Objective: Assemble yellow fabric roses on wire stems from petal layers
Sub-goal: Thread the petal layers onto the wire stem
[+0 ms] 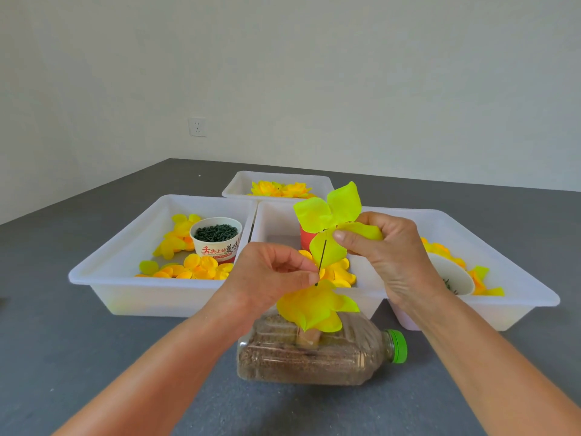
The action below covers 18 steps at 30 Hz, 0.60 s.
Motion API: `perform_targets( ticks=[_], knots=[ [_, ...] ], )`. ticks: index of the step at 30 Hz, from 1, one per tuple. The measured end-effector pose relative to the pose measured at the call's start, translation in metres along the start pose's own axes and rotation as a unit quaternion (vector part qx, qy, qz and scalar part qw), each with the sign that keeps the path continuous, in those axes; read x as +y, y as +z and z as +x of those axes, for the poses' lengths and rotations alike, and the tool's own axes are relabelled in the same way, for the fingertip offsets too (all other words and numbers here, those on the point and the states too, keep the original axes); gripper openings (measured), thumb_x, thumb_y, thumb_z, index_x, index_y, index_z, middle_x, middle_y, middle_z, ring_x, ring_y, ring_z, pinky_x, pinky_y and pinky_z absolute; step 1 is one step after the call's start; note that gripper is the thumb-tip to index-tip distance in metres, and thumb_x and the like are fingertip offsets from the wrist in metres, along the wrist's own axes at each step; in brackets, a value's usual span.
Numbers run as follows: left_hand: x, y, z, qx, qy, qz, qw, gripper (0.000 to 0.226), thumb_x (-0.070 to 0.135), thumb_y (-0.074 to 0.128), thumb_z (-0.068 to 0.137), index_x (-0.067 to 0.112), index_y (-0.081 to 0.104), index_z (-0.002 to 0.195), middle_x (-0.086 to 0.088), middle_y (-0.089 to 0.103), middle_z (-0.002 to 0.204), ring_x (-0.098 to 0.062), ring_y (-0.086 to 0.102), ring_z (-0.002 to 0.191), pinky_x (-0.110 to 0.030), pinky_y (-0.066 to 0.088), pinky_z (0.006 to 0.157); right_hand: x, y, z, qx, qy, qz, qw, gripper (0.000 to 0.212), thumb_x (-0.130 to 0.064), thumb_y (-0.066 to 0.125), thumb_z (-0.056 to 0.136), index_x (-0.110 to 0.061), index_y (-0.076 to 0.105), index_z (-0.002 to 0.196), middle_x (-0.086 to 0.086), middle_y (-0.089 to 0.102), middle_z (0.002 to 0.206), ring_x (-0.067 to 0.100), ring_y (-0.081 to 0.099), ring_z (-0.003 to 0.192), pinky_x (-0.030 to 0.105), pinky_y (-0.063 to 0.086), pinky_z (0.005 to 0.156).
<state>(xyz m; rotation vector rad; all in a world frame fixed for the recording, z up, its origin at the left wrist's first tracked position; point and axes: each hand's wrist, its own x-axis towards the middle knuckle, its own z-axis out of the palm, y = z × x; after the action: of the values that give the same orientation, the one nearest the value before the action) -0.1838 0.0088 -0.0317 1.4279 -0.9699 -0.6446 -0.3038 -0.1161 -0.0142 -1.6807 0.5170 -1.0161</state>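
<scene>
A thin dark wire stem [322, 258] rises from a sand-filled plastic bottle [314, 357] that lies on its side. My left hand [270, 275] pinches the wire just above a stack of yellow petals [311, 306] threaded on it. My right hand [386, 250] pinches a lime-yellow petal layer [330, 215] at its centre, at the top of the wire. The layer's lobes spread up and down around my fingers.
A white tray [103, 278] at left holds loose yellow petals and a paper cup [217, 237] of dark green pieces. The middle tray [276, 221] holds petals and a red cup. The right tray [518, 278] holds petals and a white cup. The far tray [239, 184] holds finished roses.
</scene>
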Motion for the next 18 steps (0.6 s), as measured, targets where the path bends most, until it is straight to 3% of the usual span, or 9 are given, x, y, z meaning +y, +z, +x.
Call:
perform_targets(
  ticks=[6, 9, 14, 18],
  knots=[
    [-0.005, 0.004, 0.002, 0.019, 0.004, -0.003, 1.000, 0.014, -0.002, 0.076, 0.069, 0.011, 0.071, 0.072, -0.005, 0.071, 0.071, -0.013, 0.063, 0.068, -0.026, 0.052, 0.068, 0.001, -0.004, -0.005, -0.013, -0.048, -0.023, 0.998, 0.017, -0.002, 0.073, 0.076, -0.019, 0.071, 0.081, -0.001, 0.073, 0.077, 0.006, 0.066, 0.066, 0.015, 0.051, 0.061],
    [-0.006, 0.007, 0.002, 0.028, 0.009, 0.018, 0.999, 0.014, 0.002, 0.078, 0.067, 0.015, 0.072, 0.068, -0.003, 0.072, 0.068, -0.011, 0.063, 0.065, -0.026, 0.053, 0.066, 0.002, -0.004, -0.008, -0.026, -0.053, -0.034, 0.998, 0.011, -0.005, 0.070, 0.080, -0.015, 0.072, 0.083, 0.005, 0.074, 0.080, 0.009, 0.066, 0.068, 0.018, 0.052, 0.064],
    [-0.006, 0.011, 0.003, 0.034, 0.012, 0.039, 0.999, 0.007, 0.007, 0.079, 0.069, 0.011, 0.073, 0.070, -0.013, 0.072, 0.075, -0.015, 0.062, 0.067, -0.033, 0.052, 0.069, 0.005, -0.005, -0.007, -0.029, -0.043, -0.043, 0.998, 0.012, -0.009, 0.068, 0.083, -0.006, 0.073, 0.094, 0.014, 0.073, 0.087, 0.029, 0.069, 0.080, 0.038, 0.054, 0.077],
    [-0.006, 0.011, 0.002, 0.032, 0.013, 0.043, 0.998, 0.008, 0.007, 0.078, 0.070, 0.013, 0.073, 0.067, -0.012, 0.072, 0.073, -0.016, 0.063, 0.066, -0.036, 0.052, 0.070, 0.005, -0.005, -0.008, -0.038, -0.064, -0.034, 0.997, 0.010, -0.005, 0.070, 0.080, -0.011, 0.073, 0.089, 0.006, 0.075, 0.085, 0.018, 0.070, 0.079, 0.030, 0.056, 0.076]
  ],
)
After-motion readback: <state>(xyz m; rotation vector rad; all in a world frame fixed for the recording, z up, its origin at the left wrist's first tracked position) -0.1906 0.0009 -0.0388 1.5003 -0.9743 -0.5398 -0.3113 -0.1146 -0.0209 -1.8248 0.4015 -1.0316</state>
